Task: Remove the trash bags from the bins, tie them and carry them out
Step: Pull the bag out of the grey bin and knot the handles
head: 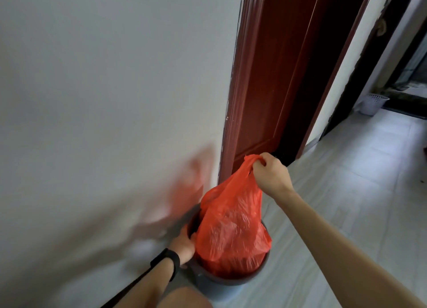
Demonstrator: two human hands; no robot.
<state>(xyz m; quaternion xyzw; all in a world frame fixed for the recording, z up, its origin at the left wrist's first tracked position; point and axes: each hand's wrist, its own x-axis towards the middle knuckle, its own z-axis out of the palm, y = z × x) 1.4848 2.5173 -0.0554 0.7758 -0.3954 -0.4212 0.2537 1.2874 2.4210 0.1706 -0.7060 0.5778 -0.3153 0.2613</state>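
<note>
Bag (231, 229): red, half out of bin (233, 279), at 6 o'clock by door (265, 81). Long axis near upright, neck toward 12. Right hand (269, 172): grip closed on bunched neck. Left hand (183, 244): grip clamped on bin rim at 9. Advice: lift straight up, rim pinned.

Taking the bin (231, 277) as our mark: the wall (104, 100) crowds its left, the door (272, 88) stands just behind, and we have open floor (346, 203) to its right (a white basket (374, 103) sits well beyond).
</note>
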